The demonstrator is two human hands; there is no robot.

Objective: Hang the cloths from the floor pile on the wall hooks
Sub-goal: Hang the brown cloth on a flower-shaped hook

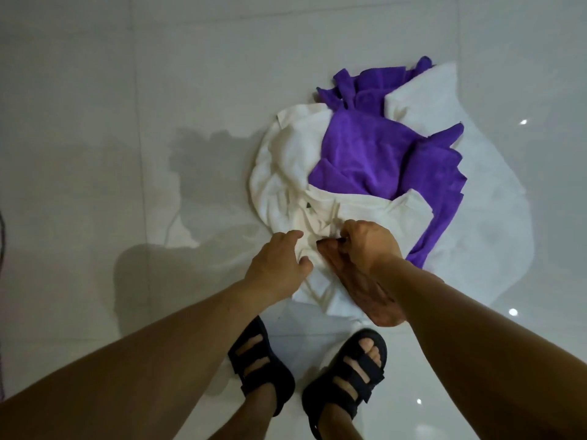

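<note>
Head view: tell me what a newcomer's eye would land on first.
The purple cloths stand out, crumpled on top of the white cloth in the middle of the pale floor. At the pile's near edge the right hand grips a fold of the white cloth, and the left hand touches it alongside, fingers relaxed. Black sandals stand just below the pile.

Crumpled white cloth, right hand pinching, left hand touching
</note>
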